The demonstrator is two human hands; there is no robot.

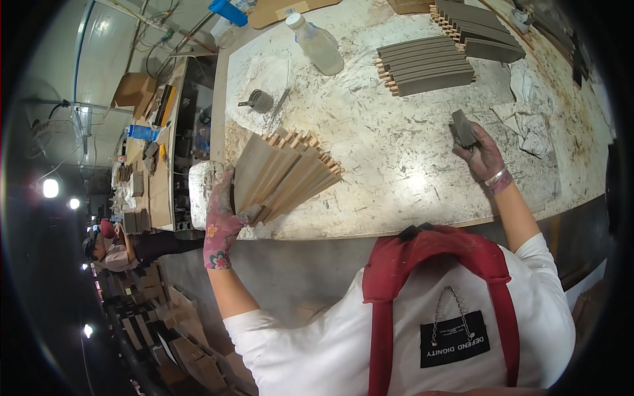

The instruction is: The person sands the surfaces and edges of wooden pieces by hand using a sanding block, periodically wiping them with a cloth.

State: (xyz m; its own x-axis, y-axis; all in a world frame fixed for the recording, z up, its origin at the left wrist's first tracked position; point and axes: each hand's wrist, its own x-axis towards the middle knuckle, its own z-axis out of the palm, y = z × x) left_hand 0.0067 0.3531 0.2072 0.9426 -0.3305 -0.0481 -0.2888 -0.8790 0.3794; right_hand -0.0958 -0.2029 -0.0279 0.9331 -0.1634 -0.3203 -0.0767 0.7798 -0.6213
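My left hand (223,214), in a pink flowered glove, grips a fanned-out bundle of flat wooden slats (274,175) at the table's near edge. Lighter, narrow tips stick out at the slats' far ends. My right hand (485,157) is to the right over the table, its fingers closed around a small dark grey block (463,127). That hand looks smudged with grey. Farther back, a row of grey slats (426,65) with pale wooden ends lies side by side. Behind it sits a second group of grey slats (479,30).
The worktable (389,171) is white and stained. On it stand a bottle of cloudy liquid (320,49) and a ribbed dark grey object (259,101). Crumpled white paper (528,125) lies at the right. Another person (119,251) is by a side bench (158,191) at left.
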